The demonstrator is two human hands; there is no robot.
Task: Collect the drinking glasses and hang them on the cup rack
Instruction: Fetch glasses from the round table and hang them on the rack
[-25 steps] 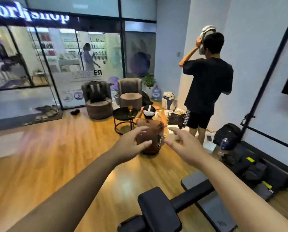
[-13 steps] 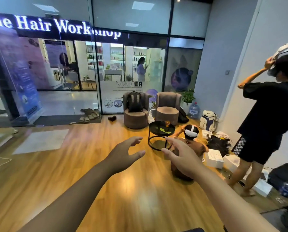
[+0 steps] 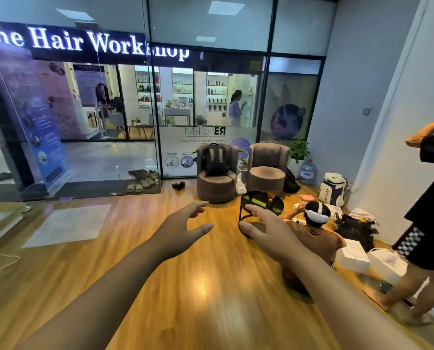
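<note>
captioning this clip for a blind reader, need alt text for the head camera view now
Two bare hands, left hand and right hand, reach forward empty with relaxed fingers over a wooden floor. Ahead stands a small round black table holding an amber glass, with two brown armchairs behind it and a person in a white headset sitting on the floor beside it.

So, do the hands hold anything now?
No. The left hand and right hand are both open in the air, holding nothing.
</note>
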